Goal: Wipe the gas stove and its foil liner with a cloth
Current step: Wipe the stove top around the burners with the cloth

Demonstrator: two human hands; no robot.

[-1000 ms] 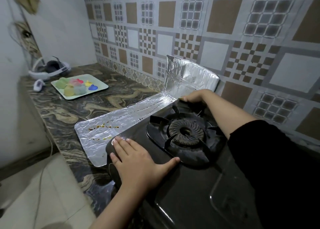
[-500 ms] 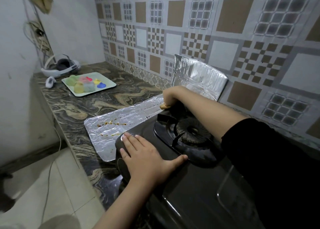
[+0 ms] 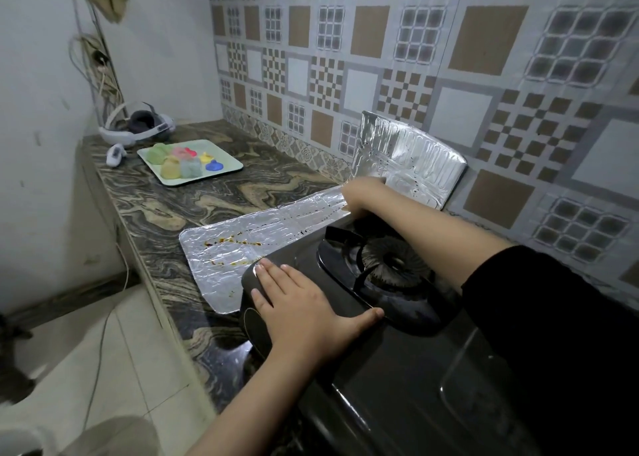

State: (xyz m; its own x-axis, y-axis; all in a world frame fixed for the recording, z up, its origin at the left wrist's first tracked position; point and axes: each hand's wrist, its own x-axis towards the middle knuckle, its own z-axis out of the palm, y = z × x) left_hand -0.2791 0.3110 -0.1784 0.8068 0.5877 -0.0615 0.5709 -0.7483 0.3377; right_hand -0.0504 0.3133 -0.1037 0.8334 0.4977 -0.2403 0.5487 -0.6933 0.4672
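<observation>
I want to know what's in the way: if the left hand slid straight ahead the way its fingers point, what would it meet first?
Probably the stained flat part of the foil liner. The left hand lies flat on the gas stove corner, fingertips at its edge, with foil just beyond.

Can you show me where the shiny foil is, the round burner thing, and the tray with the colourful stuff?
foil liner (image 3: 221, 248): head view, on its flat part beside the stove.
burner (image 3: 392, 260): head view, on its ridged dark ring.
tray (image 3: 228, 160): head view, on its bare right corner.
</observation>
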